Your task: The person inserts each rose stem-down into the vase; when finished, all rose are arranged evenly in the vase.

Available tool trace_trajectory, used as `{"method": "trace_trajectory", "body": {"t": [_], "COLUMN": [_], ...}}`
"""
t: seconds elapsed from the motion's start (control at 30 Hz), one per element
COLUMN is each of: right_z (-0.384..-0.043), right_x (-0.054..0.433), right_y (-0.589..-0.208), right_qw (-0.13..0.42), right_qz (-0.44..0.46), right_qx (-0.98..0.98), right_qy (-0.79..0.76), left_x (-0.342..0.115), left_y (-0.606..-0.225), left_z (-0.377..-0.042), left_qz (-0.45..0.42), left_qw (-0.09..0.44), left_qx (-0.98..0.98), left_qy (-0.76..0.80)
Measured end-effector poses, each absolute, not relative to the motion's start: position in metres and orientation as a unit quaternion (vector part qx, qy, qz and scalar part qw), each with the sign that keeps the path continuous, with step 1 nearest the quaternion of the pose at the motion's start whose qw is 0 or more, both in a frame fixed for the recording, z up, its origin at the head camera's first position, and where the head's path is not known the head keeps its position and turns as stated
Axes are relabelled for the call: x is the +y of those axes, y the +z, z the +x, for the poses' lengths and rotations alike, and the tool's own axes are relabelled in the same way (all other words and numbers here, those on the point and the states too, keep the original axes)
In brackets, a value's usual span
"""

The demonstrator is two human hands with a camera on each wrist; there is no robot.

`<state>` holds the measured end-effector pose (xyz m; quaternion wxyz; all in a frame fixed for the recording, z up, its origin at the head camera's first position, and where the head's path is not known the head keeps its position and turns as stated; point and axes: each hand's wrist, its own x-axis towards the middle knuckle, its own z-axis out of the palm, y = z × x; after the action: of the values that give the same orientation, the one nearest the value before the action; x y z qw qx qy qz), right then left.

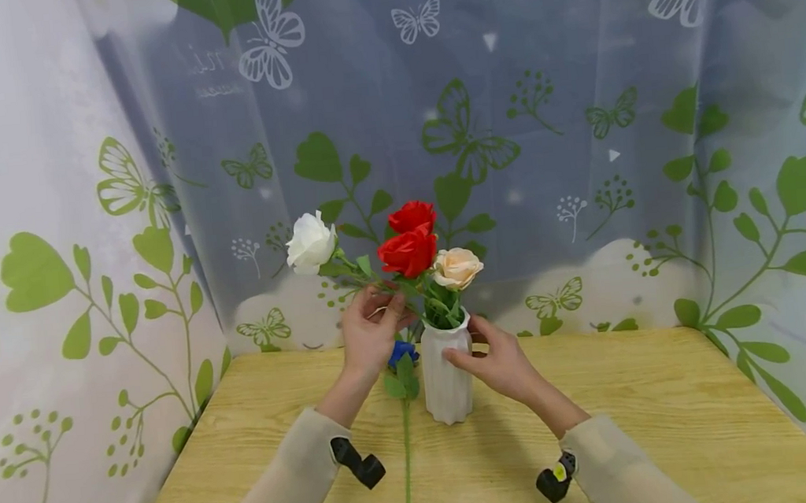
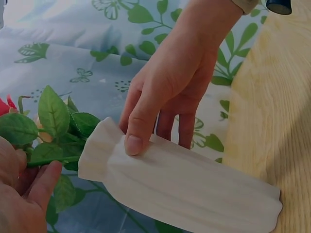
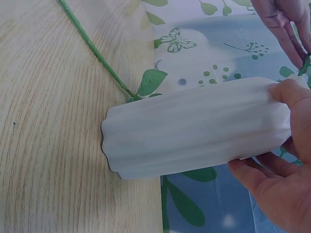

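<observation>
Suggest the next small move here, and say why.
Probably ease the green stem that the left hand pinches slightly deeper into the white vase: the white rose leans out leftward, while the red roses and peach rose sit closer in, and the right hand holds the vase upright.

Table (image 1: 621, 400): pale yellow wood grain, spanning the lower part of the head view.
White vase (image 1: 449, 386): upright on the table, fluted, just right of centre.
Blue rose (image 1: 401, 353): lying just left of the vase, its green stem (image 1: 408, 456) running to the bottom edge.
</observation>
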<state>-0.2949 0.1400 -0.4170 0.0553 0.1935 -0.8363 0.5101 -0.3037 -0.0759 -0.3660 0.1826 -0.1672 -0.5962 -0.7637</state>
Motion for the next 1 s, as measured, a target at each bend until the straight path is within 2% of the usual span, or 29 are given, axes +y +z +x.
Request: {"method": "trace_trajectory", "body": {"t": [0.53, 0.67, 0.83, 1.0], "right_z": [-0.295, -0.295, -0.295, -0.294], "right_x": [0.140, 0.140, 0.140, 0.140], "right_y": [-0.416, -0.417, -0.417, -0.417], "right_qw": [0.048, 0.051, 0.053, 0.054], "right_qz": [0.190, 0.190, 0.188, 0.189], "right_qx": [-0.838, -0.840, -0.843, -0.841], "right_qy": [0.509, 0.505, 0.502, 0.505], "left_x": [-0.086, -0.087, -0.088, -0.090], "left_y": [-0.365, -0.362, -0.360, -0.361], "left_z": [-0.306, -0.304, -0.302, -0.302], "left_qz": [-0.165, -0.160, -0.154, -0.147], "left_qw": [0.142, 0.158, 0.203, 0.215], "left_qx": [-0.589, -0.598, -0.604, -0.603], "left_qy": [-0.778, -0.769, -0.755, -0.754]}}
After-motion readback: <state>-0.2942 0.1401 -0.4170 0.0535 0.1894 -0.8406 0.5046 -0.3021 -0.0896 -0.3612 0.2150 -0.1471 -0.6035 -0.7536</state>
